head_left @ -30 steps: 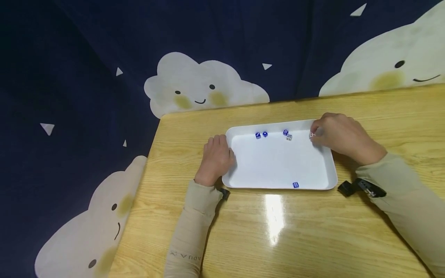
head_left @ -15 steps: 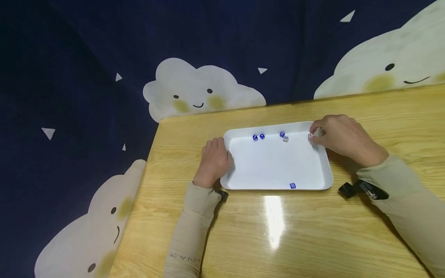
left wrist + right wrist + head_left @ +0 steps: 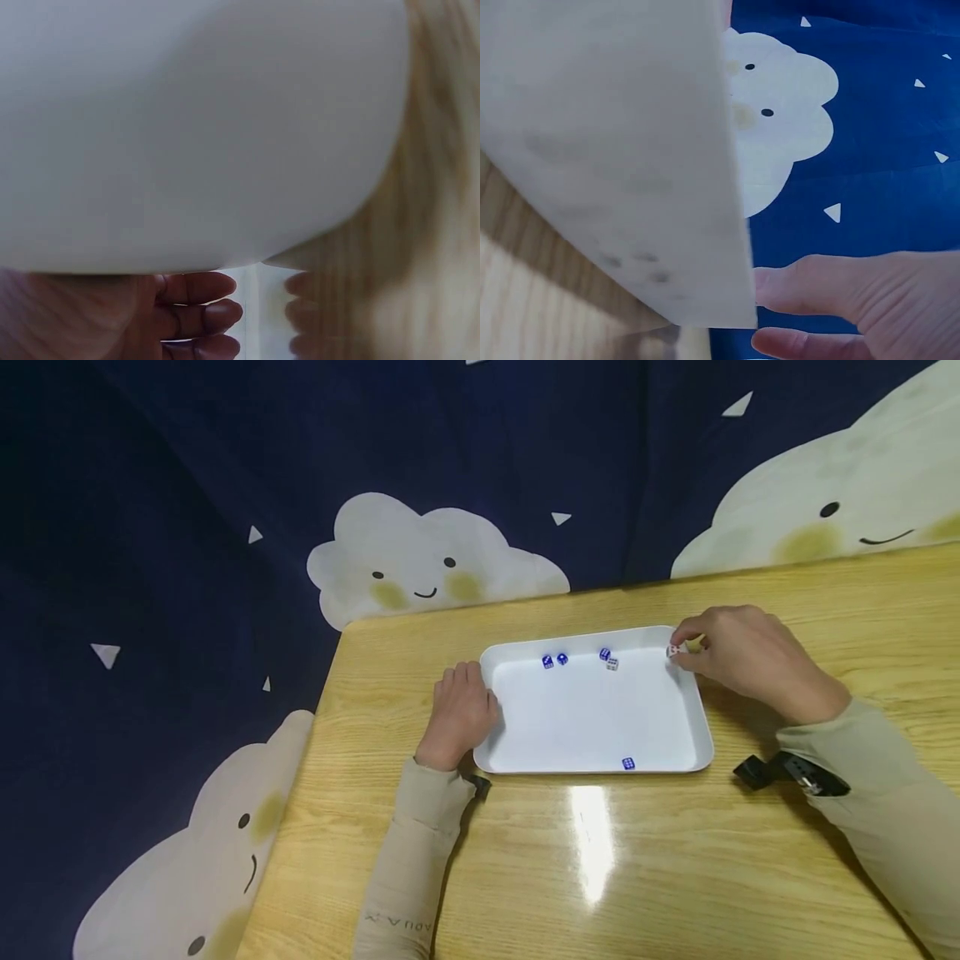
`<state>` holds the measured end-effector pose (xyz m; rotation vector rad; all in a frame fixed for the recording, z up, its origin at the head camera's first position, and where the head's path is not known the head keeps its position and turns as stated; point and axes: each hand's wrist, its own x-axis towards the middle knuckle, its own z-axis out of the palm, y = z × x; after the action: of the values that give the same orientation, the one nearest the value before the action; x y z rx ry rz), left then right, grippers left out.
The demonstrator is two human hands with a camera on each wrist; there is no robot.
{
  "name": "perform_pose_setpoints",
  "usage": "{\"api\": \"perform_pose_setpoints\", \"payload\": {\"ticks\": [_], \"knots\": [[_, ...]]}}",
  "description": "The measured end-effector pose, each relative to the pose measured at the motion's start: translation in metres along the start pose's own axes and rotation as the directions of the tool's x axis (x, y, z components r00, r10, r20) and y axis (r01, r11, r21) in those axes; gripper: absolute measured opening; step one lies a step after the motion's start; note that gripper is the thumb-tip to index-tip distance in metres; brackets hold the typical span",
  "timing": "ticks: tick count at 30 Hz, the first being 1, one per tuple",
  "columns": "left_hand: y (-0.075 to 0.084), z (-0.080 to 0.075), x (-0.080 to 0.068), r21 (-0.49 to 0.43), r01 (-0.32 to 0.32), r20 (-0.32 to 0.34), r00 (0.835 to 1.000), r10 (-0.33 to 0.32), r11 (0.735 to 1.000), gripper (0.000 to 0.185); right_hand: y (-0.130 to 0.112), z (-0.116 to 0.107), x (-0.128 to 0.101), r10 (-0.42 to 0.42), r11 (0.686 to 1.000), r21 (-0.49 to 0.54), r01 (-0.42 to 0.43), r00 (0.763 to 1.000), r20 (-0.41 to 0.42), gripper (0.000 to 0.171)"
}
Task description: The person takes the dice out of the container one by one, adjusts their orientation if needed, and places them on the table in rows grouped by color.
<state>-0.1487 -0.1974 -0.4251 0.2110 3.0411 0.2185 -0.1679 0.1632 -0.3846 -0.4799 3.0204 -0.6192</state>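
"AQUA X" on left sleeve (image 3: 401, 893)

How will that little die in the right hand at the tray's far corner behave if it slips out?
The die is tiny beside the right hand pinching it, so probably very light. Being a cube, it would likely tumble briefly and settle flat. The white tray looks smooth with a raised rim, so the die may skid but should stay inside.

Table (image 3: 675, 860): glossy varnished wood grain; tray (image 3: 592, 718): smooth white plastic, slight sheen; backdrop (image 3: 187, 485): matt printed cloth.
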Motion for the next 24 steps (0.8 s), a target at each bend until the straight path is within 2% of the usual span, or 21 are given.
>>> {"api": "perform_pose_setpoints", "payload": {"ticks": [12, 17, 24], "knots": [[-0.002, -0.001, -0.002, 0.007, -0.01, -0.021, 1.0, 0.01, 1.0, 0.035, -0.004, -0.009, -0.003, -0.002, 1.0, 0.002, 0.002, 0.999, -0.038, 0.023], [-0.002, 0.001, 0.0, 0.001, -0.002, -0.006, 1.0, 0.002, 1.0, 0.037, -0.002, -0.012, -0.004, -0.009, 1.0, 0.011, 0.009, 0.999, -0.047, 0.022], [0.0, 0.0, -0.001, 0.006, -0.006, -0.011, 1.0, 0.006, 1.0, 0.034, 0.002, -0.017, -0.006, -0.04, 0.999, 0.011, 0.041, 0.994, -0.102, 0.023]]}}
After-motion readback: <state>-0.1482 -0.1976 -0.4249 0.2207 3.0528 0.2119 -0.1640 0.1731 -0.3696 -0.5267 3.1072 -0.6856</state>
